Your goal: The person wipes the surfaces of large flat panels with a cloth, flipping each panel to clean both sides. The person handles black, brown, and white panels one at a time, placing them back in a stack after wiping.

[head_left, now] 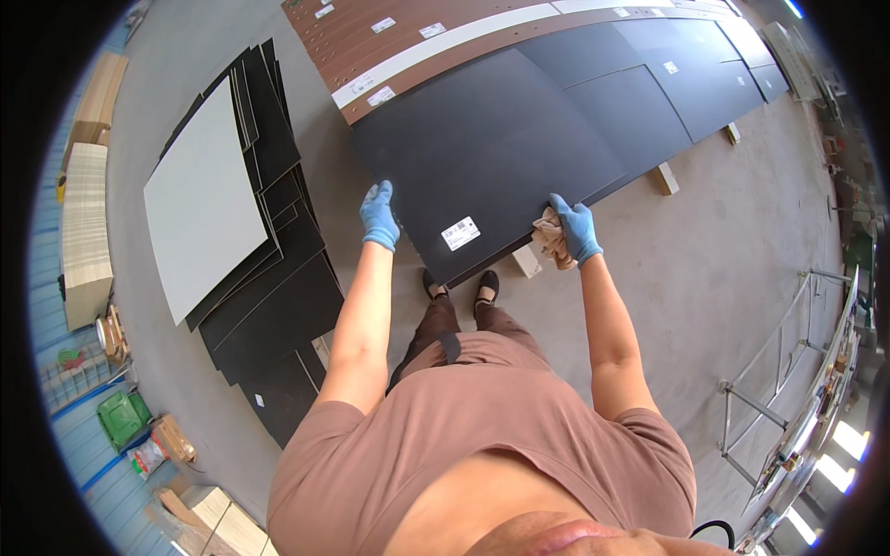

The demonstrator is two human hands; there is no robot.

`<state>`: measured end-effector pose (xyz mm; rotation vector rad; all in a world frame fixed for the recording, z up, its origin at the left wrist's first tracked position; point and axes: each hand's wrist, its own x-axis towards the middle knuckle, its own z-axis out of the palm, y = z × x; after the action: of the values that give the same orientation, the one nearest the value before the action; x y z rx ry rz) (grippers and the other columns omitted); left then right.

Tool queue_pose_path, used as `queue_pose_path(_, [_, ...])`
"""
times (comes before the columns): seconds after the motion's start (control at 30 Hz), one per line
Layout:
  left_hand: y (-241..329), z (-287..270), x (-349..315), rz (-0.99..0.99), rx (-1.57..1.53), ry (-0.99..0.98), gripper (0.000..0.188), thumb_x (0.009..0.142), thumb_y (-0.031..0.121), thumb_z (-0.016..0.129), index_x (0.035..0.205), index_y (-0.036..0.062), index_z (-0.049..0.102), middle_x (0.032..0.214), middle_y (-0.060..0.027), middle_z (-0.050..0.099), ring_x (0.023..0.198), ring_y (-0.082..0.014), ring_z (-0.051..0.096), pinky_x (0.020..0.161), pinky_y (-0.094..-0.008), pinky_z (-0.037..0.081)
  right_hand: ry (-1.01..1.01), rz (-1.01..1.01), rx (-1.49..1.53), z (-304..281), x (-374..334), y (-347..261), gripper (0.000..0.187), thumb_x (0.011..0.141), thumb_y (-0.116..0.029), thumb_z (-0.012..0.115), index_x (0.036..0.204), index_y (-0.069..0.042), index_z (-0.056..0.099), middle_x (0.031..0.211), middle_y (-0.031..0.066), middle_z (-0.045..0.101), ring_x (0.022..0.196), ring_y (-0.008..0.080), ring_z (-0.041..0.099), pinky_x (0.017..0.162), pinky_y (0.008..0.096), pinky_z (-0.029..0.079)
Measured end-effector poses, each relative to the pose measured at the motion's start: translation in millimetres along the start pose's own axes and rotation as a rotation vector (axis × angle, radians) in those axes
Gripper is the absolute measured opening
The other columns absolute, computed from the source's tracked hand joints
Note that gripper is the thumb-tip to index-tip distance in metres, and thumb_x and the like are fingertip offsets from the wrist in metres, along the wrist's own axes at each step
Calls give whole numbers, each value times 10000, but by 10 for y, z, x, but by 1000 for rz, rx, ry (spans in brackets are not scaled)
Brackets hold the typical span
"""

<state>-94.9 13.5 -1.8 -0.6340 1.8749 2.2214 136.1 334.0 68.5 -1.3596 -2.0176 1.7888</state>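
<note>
A large flat black panel with a white label lies on top of a stack in front of me. My left hand, in a blue glove, is at the panel's left edge, fingers bent closed against it; the fingertips are partly hidden. At the panel's near right edge, my right hand, also blue-gloved, is closed round a crumpled beige cloth. Its thumb side rests by the panel's edge. The right fingers are partly hidden behind the cloth.
Brown panels with labels lie beyond the black ones. Light blocks support the stack. On the floor to the left sits a pile of black boards topped by a pale grey sheet. A metal frame stands at right.
</note>
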Motion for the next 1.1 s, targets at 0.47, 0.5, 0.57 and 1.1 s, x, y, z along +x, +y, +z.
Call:
queue_pose_path(0.47, [194, -67, 289, -66, 192, -189, 634, 904, 172, 828, 1377, -133, 536, 1279, -141, 678, 1141, -191, 649, 1048, -311, 481, 2, 106, 43, 131, 173, 151, 445, 919, -385, 789, 875, 45, 684, 838, 92, 704, 739, 160, 642, 715, 320, 540])
queue_pose_path(0.5, [191, -103, 311, -69, 210, -206, 637, 906, 165, 823, 1385, -134, 529, 1280, -142, 678, 1148, -189, 648, 1050, -311, 482, 4, 94, 29, 132, 169, 163, 441, 920, -381, 787, 881, 46, 686, 842, 91, 704, 743, 160, 640, 721, 321, 540])
queue_pose_path(0.57, [149, -158, 359, -22, 281, -216, 667, 910, 210, 823, 1396, -136, 526, 1323, -181, 668, 1180, -226, 653, 1063, -333, 482, 7, 88, 21, 144, 151, 178, 440, 922, -379, 784, 890, 50, 689, 845, 89, 704, 750, 159, 637, 732, 324, 539])
queue_pose_path(1.1, [234, -178, 379, 211, 996, -260, 598, 924, 410, 796, 1222, -91, 664, 866, -44, 719, 626, -121, 606, 638, -277, 523, -38, 166, -238, 71, 116, 167, 560, 883, -464, 776, 881, 89, 682, 814, 137, 696, 743, 200, 644, 742, 364, 542])
